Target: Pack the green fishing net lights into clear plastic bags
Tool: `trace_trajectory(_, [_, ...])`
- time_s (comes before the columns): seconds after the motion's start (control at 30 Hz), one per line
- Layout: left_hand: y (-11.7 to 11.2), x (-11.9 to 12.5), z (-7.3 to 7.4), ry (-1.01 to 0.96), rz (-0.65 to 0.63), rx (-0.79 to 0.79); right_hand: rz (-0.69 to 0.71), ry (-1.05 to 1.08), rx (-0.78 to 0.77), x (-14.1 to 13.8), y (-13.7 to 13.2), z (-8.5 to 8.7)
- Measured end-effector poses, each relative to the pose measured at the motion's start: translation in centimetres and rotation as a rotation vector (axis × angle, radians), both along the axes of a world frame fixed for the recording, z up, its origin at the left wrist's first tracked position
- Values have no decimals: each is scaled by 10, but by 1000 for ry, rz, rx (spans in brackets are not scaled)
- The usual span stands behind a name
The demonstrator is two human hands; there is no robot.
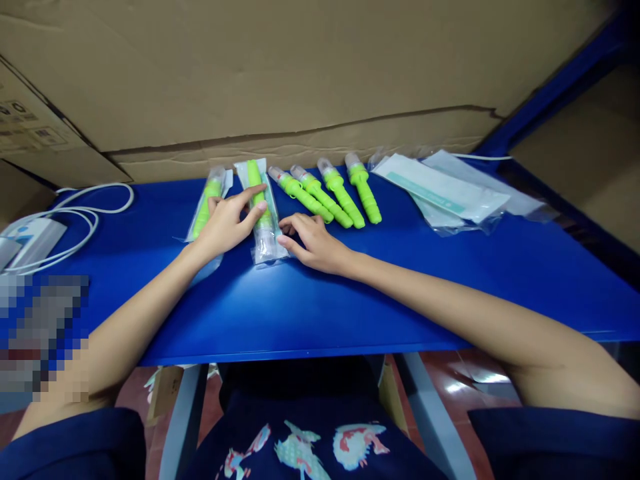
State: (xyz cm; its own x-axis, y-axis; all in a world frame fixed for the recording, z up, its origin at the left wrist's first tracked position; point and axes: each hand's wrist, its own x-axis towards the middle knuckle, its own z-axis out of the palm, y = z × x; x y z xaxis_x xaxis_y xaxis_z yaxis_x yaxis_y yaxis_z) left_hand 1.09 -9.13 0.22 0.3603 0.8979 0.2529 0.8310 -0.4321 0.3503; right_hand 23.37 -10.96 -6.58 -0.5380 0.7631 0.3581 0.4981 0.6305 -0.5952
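Observation:
A bright green ribbed stick with a clear cap (261, 217) lies in a clear plastic bag (267, 255), capped end towards me. Across the stick rests my left hand (231, 223), its index finger stretched out and its thumb apart from it, both touching the bagged stick. My right hand (317, 243) is at the bag's right edge near the capped end, fingers curled and thumb on the plastic. Another bagged green stick (203, 217) lies left of it, partly hidden by my left hand. Several unbagged green sticks (343, 195) lie side by side beyond my right hand.
Printed clear bags (440, 190) lie in a pile at the back right of the blue table (300, 317). At the left are a white cable (95, 213), a white box-like device (43, 240) and a blurred-out item. Cardboard (300, 73) walls the back.

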Motion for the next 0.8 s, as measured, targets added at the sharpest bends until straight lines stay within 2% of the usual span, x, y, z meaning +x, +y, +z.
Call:
trace_trajectory(0.2, [-3,0,5,-89,-72,46,16,174,-113,0,7,-4])
trace_trajectory(0.37, [-3,0,4,-99,-174,34,46,189,-91,0,11,-8])
trace_trajectory(0.6, [4,-6,-1,-112,-79,-112,33,129,-92,1,10,-7])
trace_trajectory(0.8, [0,-2,0,1,-150,-105,-81,147,24,2,7,-5])
